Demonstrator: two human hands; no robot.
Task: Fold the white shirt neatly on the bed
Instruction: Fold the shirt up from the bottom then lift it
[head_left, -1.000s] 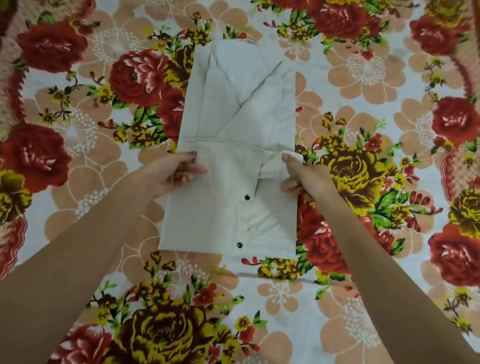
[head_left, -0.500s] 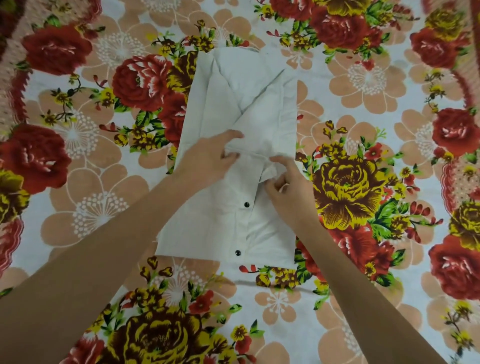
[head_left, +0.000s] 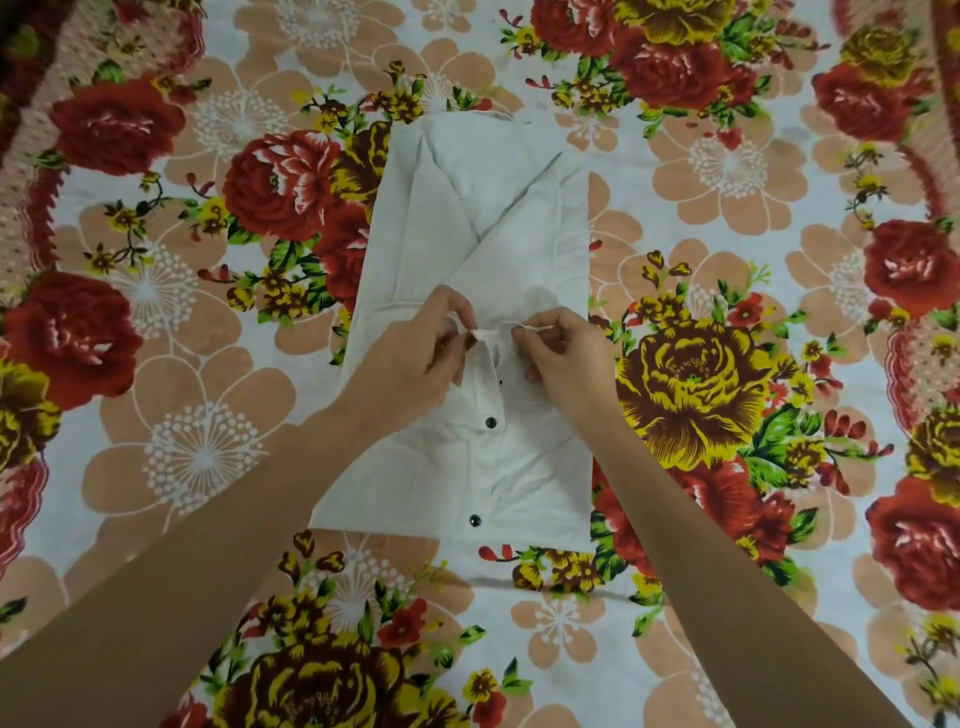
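Two hands meet at the middle of the white shirt (head_left: 467, 322), which lies flat on the bed (head_left: 727, 166) with its flowered sheet (head_left: 156, 441), roughly in the centre of the head view. The left hand (head_left: 415, 358) and the right hand (head_left: 563, 353) are both pinched narrow, fingertips closed on a small raised bit of white cloth at the front edge of the shirt — whether it is a corner of the placket or the end of a tucked sleeve is hard to tell.

As for progress, much looks done. Both sides of the shirt are turned in, so the garment forms a long narrow panel with fairly straight left and right edges, and the folded parts cross in a V near the far end. Two dark buttons (head_left: 490, 422) show on the near half, one above the other, and the cloth around them is a little rumpled. What seems left, by my judgement, is to settle the pinched piece flat, smooth the creases by the buttons, and then fold the panel across its length — once or twice — into a compact packet.

No box, basket or drawer is in view, so nothing is held in anything; the shirt is the only loose item on the sheet.
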